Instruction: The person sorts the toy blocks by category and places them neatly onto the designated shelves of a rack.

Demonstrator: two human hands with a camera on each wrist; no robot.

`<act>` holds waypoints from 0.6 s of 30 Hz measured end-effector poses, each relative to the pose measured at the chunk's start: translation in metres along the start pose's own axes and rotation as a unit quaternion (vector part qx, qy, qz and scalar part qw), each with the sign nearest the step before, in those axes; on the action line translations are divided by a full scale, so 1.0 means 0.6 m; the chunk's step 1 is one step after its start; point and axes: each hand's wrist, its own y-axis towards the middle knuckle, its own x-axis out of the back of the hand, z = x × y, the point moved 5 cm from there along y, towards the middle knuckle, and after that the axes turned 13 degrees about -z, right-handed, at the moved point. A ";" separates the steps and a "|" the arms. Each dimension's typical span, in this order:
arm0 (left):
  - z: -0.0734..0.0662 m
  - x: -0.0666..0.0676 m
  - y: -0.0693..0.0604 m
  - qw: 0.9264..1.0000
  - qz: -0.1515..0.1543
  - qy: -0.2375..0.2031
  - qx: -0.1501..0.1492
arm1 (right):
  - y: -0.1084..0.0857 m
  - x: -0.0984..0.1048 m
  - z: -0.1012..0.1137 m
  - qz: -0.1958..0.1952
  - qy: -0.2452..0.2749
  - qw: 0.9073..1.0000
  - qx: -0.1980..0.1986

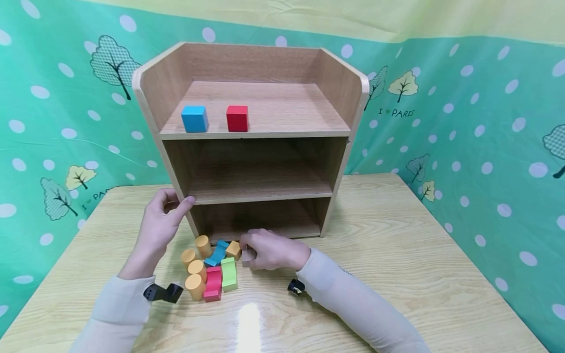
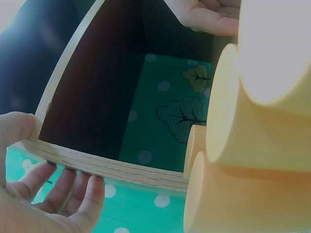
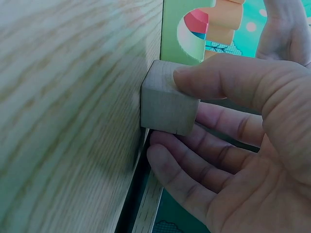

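Our right hand [image 1: 271,251] pinches a grey cube [image 3: 167,99] on the table [image 1: 375,274]; our left hand's [image 1: 162,221] fingers [image 2: 92,196] grip the shelf unit [image 1: 340,76]. The blue cube [image 1: 194,119] and red cube [image 1: 237,119] on top look placed; other blocks [image 1: 214,283] likely remain.

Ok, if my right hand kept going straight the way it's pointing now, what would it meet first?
Probably the orange cube: your right hand, pinching the grey cube, points left toward it in the head view. The exact gap is hard to judge.
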 end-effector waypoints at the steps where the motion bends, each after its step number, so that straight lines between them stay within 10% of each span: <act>1: 0.000 0.000 0.000 1.000 0.000 0.000 0.000 | 0.000 0.000 0.000 0.000 0.000 1.000 0.001; 18: 0.001 0.000 0.000 1.000 0.002 0.004 0.003 | -0.003 0.011 0.002 -0.004 0.011 1.000 0.009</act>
